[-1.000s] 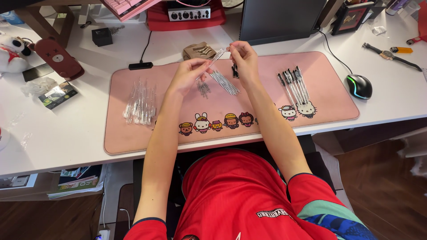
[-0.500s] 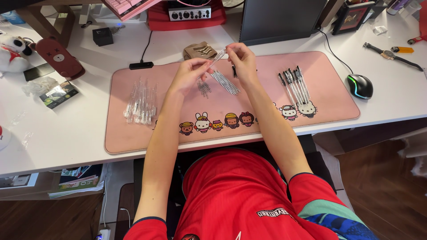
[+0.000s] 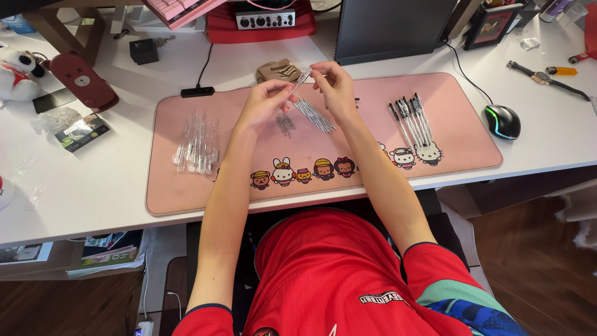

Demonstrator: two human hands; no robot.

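Note:
Both of my hands are raised over the back of a pink desk mat (image 3: pixel 186 193). Between them is a thin clear pen barrel (image 3: pixel 302 79), tilted up to the right. My left hand (image 3: pixel 266 102) pinches its lower end and my right hand (image 3: pixel 336 86) pinches its upper end. Under the hands lie a small heap of thin ink refills (image 3: pixel 314 116) and a smaller cluster of little metal parts (image 3: pixel 285 122). A pile of clear barrels (image 3: pixel 198 148) lies on the left of the mat. A row of finished pens with black ends (image 3: pixel 410 118) lies on the right.
A black mouse (image 3: pixel 502 121) sits right of the mat, with a wristwatch (image 3: pixel 541 77) behind it. A dark monitor (image 3: pixel 395 28) and a tan pouch (image 3: pixel 278 70) stand at the back. On the left are a red case (image 3: pixel 84 81), a plush toy (image 3: pixel 18 73) and plastic wrappers (image 3: pixel 68 124).
Both hands have lifted slightly off the mat and come closer together. The clear barrel now spans between their fingertips.

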